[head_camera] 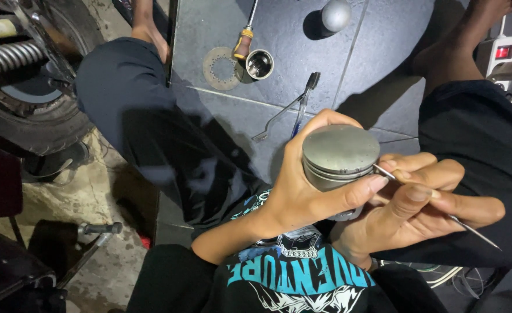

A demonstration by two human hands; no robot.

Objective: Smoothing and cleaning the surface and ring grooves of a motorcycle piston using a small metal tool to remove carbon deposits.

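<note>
Head view: we're sitting on a dark tiled floor (383, 46), motorcycle tyre (29, 116) at left over rough concrete. On the tiles lie a screwdriver (244, 40), a toothed metal disc (221, 68), a small metal cup (260, 64), a bent metal tool (279, 119) and a grey ball (336, 15). Our left hand (302, 191) wraps a metal piston (340, 153), crown up, above our lap. Our right hand (424, 200) pinches a thin metal pick (441, 211), tip touching the piston's ring grooves.
</note>
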